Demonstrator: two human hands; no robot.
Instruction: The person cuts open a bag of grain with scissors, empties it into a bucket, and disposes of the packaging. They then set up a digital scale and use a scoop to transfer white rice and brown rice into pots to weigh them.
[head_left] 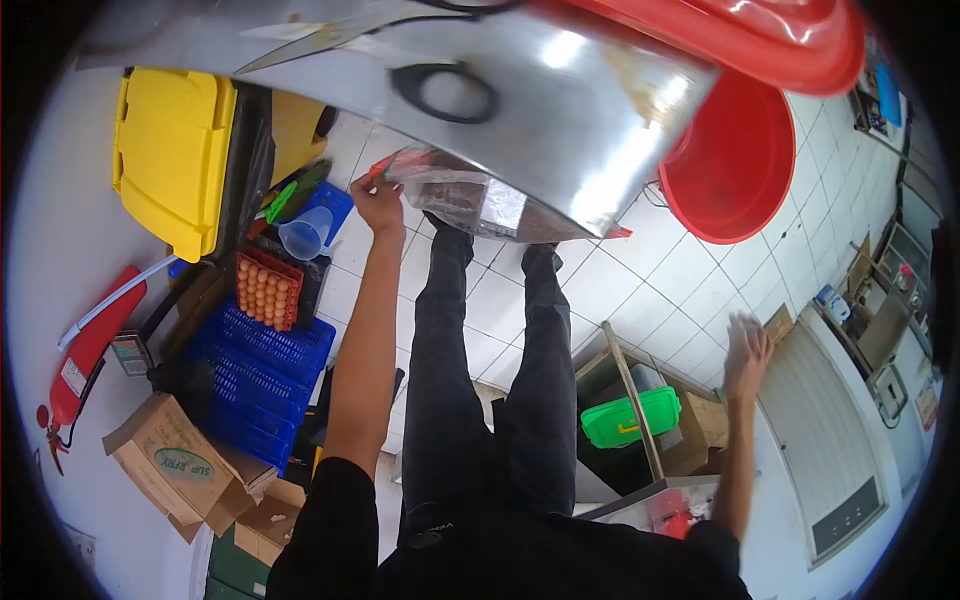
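egg tray (268, 290) at 9 o'clock, near blue crate (250, 370). left hand (378, 205) between 10 and 11, fingers nearly closed, pinching red-edged corner of clear plastic bag (450, 200). bag at 12, white label showing, partly hidden by metal table (560, 120). red bucket (735, 165) at 2. right hand (748, 358) between 3 and 4, blurred, loosely open, nothing visible in it.

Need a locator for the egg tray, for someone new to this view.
Start at the big yellow lid, upper left, then drop to the blue perforated crate below it. The egg tray is at the crate's upper end. It's red and filled with rows of brown eggs, unlike the pale blue, see-through jug just above.
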